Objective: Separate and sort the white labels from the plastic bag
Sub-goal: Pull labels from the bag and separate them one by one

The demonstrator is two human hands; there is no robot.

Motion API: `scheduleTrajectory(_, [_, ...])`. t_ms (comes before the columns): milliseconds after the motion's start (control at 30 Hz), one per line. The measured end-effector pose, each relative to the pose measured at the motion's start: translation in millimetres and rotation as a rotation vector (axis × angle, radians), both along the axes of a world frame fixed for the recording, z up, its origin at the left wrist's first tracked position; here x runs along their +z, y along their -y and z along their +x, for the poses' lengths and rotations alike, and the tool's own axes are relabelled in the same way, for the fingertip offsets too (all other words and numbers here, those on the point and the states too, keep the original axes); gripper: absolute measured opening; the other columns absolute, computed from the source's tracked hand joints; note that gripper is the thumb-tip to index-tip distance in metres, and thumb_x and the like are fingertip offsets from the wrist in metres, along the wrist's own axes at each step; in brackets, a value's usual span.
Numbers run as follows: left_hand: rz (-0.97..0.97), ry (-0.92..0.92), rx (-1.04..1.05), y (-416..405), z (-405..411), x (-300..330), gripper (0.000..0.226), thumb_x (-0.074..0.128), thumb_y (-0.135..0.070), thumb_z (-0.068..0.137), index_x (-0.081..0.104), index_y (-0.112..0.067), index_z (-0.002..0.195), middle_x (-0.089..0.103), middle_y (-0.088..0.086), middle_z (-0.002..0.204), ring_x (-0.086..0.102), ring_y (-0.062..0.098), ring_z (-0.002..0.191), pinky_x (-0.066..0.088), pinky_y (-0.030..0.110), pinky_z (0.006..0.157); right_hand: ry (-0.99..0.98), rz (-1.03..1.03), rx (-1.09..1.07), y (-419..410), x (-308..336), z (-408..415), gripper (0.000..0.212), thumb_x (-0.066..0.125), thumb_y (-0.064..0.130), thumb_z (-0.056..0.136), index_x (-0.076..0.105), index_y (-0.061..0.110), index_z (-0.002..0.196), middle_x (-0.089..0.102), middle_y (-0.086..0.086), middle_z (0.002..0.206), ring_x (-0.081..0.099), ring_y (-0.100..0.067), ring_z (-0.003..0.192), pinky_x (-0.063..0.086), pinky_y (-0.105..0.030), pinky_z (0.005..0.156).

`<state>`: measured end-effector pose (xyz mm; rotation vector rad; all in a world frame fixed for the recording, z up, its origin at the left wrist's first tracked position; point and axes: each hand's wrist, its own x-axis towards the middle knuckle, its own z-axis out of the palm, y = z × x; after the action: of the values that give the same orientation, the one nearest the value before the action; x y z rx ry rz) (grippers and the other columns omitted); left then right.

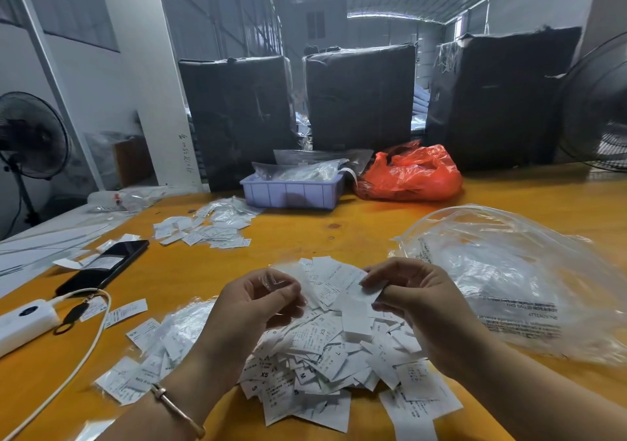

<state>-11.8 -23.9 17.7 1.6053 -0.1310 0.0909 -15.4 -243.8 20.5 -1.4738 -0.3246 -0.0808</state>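
Observation:
A heap of white labels (325, 355) with size letters lies on the yellow table (356, 223) right below my hands. My left hand (258, 301) is curled and pinches a small clear plastic bag holding labels. My right hand (403, 291) pinches a white label (368, 291) between thumb and fingers. Between the two hands fans a bunch of labels (325, 277). A large crumpled clear plastic bag (509, 271) lies to the right of my right hand. A second pile of labels (207, 226) sits farther back on the left.
A black phone (108, 264), a white power bank (23, 322) and its cable (88, 349) lie at the left. A lilac tray (291, 193) and a red plastic bag (410, 176) stand at the back. Black wrapped bales and two fans lie beyond the table.

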Motion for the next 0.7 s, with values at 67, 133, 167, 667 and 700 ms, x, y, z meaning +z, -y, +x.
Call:
scheduleTrajectory(67, [-0.033,-0.016,-0.004,-0.4,0.0,1.0,0.027,0.073,-0.031,0.067,0.071,-0.009,0.082,0.074,0.012,0.08,0.068,0.017,0.069,0.052,0.029,0.066,-0.027,0.02,0.027,0.6,-0.1,0.9,0.038,0.055,-0.013,0.08,0.073,0.016,0.064,0.072,-0.007,0.076,0.07,-0.023,0.077,0.053,-0.025,0.063])
scheduleTrajectory(133, [-0.043,-0.029,0.004,-1.0,-0.5,2.4,0.028,0.075,-0.037,0.061,0.076,-0.014,0.076,0.072,0.005,0.077,0.065,0.011,0.067,0.05,0.024,0.062,-0.055,0.065,0.065,0.4,0.6,1.8,0.021,0.056,0.0,0.073,0.072,0.011,0.066,0.07,-0.011,0.075,0.068,-0.022,0.073,0.053,-0.024,0.062])
scheduleTrajectory(167, [-0.054,-0.035,0.009,-1.6,-0.6,3.1,0.029,0.077,-0.038,0.058,0.078,-0.015,0.075,0.07,0.002,0.074,0.063,0.009,0.065,0.049,0.022,0.059,-0.059,0.091,0.084,0.6,1.2,1.5,0.016,0.057,0.007,0.069,0.072,0.009,0.067,0.07,-0.013,0.077,0.067,-0.022,0.072,0.053,-0.024,0.063])
scheduleTrajectory(667, [-0.281,-0.13,-0.167,-2.4,-1.7,6.6,0.026,0.082,-0.007,0.061,0.079,-0.01,0.086,0.074,0.019,0.088,0.074,0.028,0.076,0.06,0.032,0.063,0.116,-0.039,-0.002,-4.5,7.0,-12.7,0.011,0.072,0.007,0.078,0.072,0.01,0.089,0.075,-0.011,0.08,0.07,-0.023,0.065,0.049,-0.021,0.053])
scheduleTrajectory(700, [-0.269,-0.125,-0.172,-1.8,-2.2,6.7,0.029,0.083,-0.01,0.059,0.079,-0.01,0.088,0.074,0.019,0.087,0.075,0.027,0.076,0.06,0.032,0.063,0.108,-0.038,-0.003,-4.4,7.3,-13.1,0.01,0.071,0.005,0.079,0.072,0.01,0.088,0.075,-0.011,0.079,0.07,-0.023,0.064,0.049,-0.021,0.053])
